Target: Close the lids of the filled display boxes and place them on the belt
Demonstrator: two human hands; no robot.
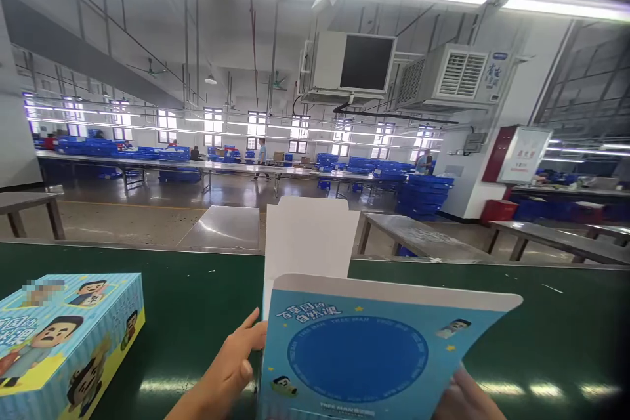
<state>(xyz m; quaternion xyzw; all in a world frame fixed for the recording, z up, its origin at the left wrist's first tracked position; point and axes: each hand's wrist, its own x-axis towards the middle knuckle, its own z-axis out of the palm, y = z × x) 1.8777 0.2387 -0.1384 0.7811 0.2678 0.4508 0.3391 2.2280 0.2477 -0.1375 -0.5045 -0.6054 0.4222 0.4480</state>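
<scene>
In front of me is a blue printed cardboard box [357, 357] with a dark blue oval, small stars and cartoon figures on its face. Its top is open, and a plain white flap [310, 236] stands up at the back left. My left hand [229, 361] holds the box's left side, the thumb apart from the fingertips at its edge. At the lower right edge, my right hand [465, 397] grips the box, its fingers mostly hidden behind the panel. To the left stands a closed box [73, 341] with striped blue sides, yellow base and cartoon figures.
The green work surface [197, 302] runs across in front of me, with small white scraps on it. Beyond its edge stand metal tables [418, 233]. Stacked blue crates [423, 195], long benches and a few people are farther back.
</scene>
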